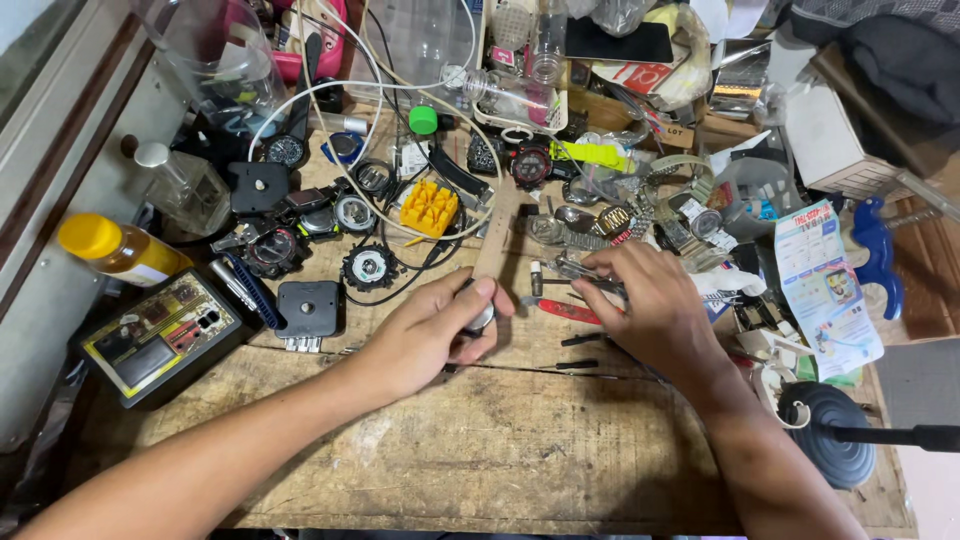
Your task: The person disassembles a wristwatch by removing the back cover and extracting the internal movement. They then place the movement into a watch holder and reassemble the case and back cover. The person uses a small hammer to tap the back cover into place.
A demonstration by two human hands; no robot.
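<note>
My left hand [432, 332] is closed around a small round metal watch case [482, 317] near the middle of the wooden workbench [480, 450]. My right hand [648, 300] lies just to its right, its fingers curled on thin metal tools [575, 268] by a red-handled tool [565, 311]. A narrow wooden strip [497, 235] runs away from the left thumb toward the back. Several dark thin tools [580, 352] lie between the two hands. What the right fingertips pinch is hidden.
Several watches and watch parts crowd the back, with a yellow plastic block [429, 207], a green cap [423, 120] and white cable. A black tester box [160, 335] and yellow-capped bottle [118, 249] stand left. A black lamp base [835, 432], blue tool [880, 250] and leaflet [825, 285] sit right.
</note>
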